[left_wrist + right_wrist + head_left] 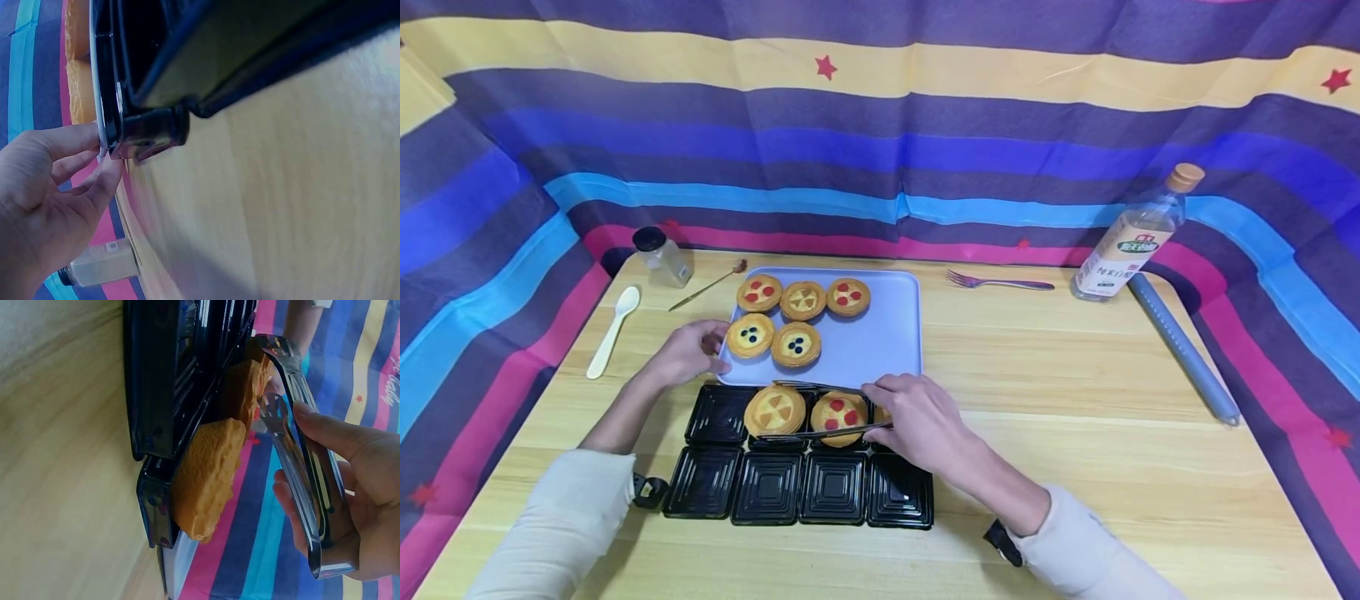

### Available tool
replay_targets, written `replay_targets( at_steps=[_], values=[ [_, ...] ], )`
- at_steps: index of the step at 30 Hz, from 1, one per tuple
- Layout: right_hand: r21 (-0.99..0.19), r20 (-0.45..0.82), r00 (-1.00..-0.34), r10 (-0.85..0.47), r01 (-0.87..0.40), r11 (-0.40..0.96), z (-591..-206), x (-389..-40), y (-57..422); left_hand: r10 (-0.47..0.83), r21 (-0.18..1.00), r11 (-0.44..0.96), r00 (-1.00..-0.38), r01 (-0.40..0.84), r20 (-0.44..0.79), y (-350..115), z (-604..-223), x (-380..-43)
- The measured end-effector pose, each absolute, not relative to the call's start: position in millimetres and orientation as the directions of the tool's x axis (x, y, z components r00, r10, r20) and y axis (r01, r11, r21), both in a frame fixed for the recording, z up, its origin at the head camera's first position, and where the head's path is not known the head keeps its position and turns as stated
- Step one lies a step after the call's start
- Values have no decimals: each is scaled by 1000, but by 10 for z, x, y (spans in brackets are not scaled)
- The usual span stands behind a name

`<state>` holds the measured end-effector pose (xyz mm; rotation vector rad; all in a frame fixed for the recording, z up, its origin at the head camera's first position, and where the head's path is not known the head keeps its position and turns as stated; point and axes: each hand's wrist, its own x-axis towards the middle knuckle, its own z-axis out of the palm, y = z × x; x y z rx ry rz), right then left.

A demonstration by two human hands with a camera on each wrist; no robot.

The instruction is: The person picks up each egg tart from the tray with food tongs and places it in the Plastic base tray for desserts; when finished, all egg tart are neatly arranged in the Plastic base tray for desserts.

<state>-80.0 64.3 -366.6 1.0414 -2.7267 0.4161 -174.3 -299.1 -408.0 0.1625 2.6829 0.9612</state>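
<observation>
My left hand (688,354) pinches the left edge of a pale lilac tray (872,342), fingers and thumb on either side of its rim in the left wrist view. On the tray sit several egg tarts with fruit-like toppings. My right hand (917,421) grips metal tongs (325,494). The tongs' arms span over the black compartment tray (767,487), with their tips on either side of a tart with tan wedge pieces (775,411). Beside it sits a red-topped tart (838,418); another tart (206,475) at the right is mostly hidden by my right hand in the head view.
A white spoon (613,332), a black-lidded jar (662,257) and a thin small spoon (707,285) lie at the left. Behind on the right are a fork (1000,282), a tilted-looking labelled bottle (1123,242) and a long grey-blue stick-like box (1183,350). Striped cloth surrounds the table.
</observation>
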Motion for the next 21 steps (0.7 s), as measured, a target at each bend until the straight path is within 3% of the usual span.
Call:
replay_targets(
  at_steps=[13, 21],
  values=[
    [-168, 252, -739, -625, -669, 724, -3708, -799, 632, 202, 639, 769, -953, 12, -226, -2987, -4077, -1756],
    [-221, 239, -750, -617, -661, 717, -3665, -786, 641, 199, 637, 771, -953, 10, -227, -2986, -4080, -1748]
  ],
)
